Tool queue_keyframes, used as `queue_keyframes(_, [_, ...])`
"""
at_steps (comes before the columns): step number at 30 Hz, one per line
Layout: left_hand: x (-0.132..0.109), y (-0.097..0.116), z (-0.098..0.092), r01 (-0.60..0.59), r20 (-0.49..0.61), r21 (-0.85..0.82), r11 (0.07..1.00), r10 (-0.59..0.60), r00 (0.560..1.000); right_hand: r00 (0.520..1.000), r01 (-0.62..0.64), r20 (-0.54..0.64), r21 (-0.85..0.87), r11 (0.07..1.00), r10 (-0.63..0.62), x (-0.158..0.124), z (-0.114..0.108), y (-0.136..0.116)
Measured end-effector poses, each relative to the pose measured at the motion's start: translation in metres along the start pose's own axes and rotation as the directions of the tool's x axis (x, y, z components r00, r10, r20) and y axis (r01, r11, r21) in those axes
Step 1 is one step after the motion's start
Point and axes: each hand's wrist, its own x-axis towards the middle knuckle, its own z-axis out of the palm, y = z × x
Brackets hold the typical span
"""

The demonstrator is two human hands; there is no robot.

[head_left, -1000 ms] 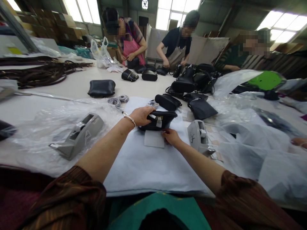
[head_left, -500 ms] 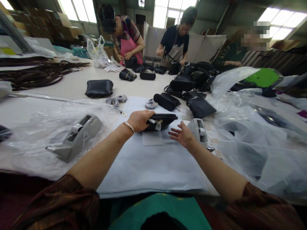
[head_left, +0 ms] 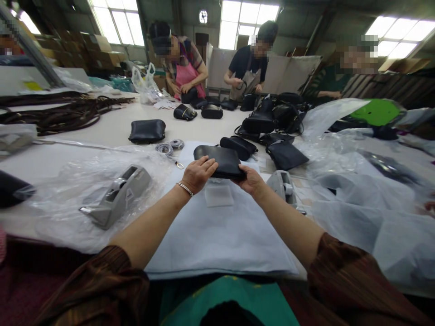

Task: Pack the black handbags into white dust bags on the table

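Note:
Both of my hands hold a flat black leather pouch (head_left: 220, 159) just above a pale sheet of wrapping paper (head_left: 217, 235) on the table. My left hand (head_left: 199, 174) lies on the pouch's near left side with its fingers curled over the top. My right hand (head_left: 249, 179) grips its right edge. A small square of white paper (head_left: 219, 195) lies on the sheet right under the pouch. Another black pouch (head_left: 238, 147) rests just beyond.
Grey tape dispensers stand left (head_left: 117, 195) and right (head_left: 284, 186) of the sheet. Clear plastic bags (head_left: 356, 190) are heaped at the right. More black bags (head_left: 268, 120) and a pouch (head_left: 147, 131) lie farther off. Dark straps (head_left: 64, 113) pile at far left. Three people work across the table.
The pouch was standing with its open top toward me, held by my left hand alone. Now it lies flat side up, and my right hand has come back onto its right edge.

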Motion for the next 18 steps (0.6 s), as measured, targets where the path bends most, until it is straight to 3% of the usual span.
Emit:
queue_keyframes(8, [-0.053,0.036,0.03,0.069,0.081,-0.085,0.994,-0.062,0.995,0.992,0.073,0.111,-0.152,0.986,-0.056,-0.005,-0.041,0.034])
queue_keyframes(13, [-0.06,0.05,0.018,0.144,0.176,-0.121,0.982,-0.122,0.977,0.995,0.042,0.099,-0.153,0.987,-0.027,-0.007,-0.053,0.035])
queue_keyframes(18, [-0.055,0.054,0.003,0.2,0.256,-0.118,0.973,-0.165,0.952,0.997,0.029,0.074,-0.161,0.987,-0.017,-0.01,-0.043,0.033])
